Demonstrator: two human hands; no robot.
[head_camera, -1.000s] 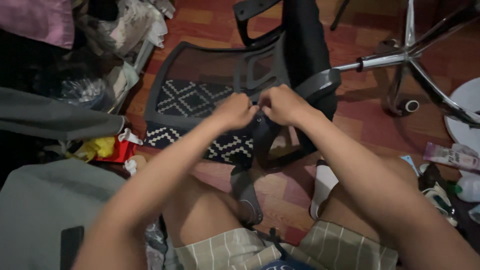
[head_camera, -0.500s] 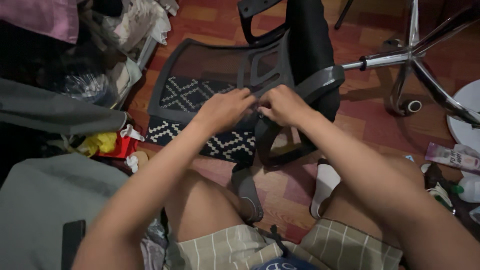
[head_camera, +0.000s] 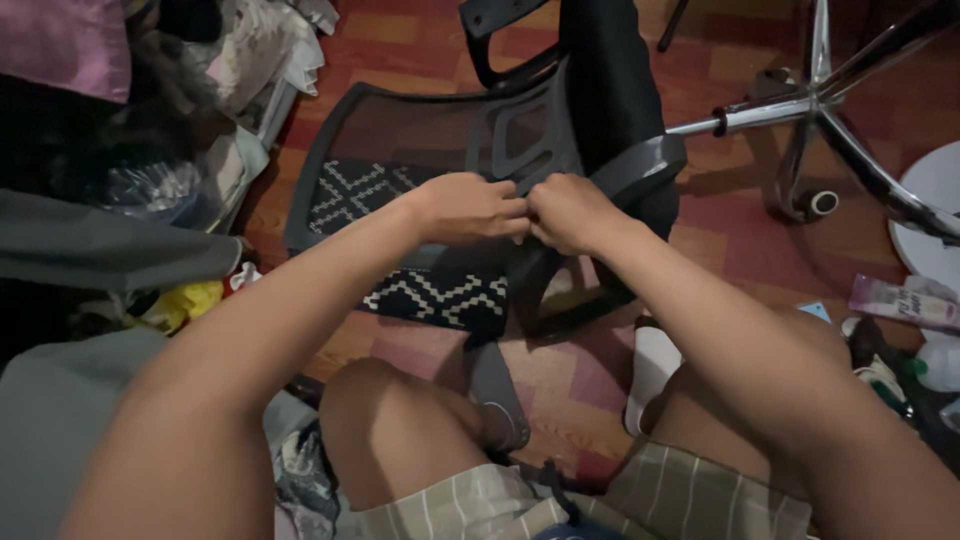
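Cluttered red floor, chair (head_camera: 520, 150) tipped on its side. Left hand (head_camera: 470, 208) and right hand (head_camera: 568, 212) pinched shut together over chair's frame (contents hidden). Risk: small part slipping loose, lost under chair.

A black-and-white patterned rug (head_camera: 420, 295) is lying on the floor just below the hands, and a white slipper (head_camera: 652, 375) is sitting further below, toward the right. A chrome star base (head_camera: 830, 110) with a caster is resting well off to the upper right. A yellow wrapper (head_camera: 185, 303) is lying far to the lower left, beside a grey cloth (head_camera: 95, 250)
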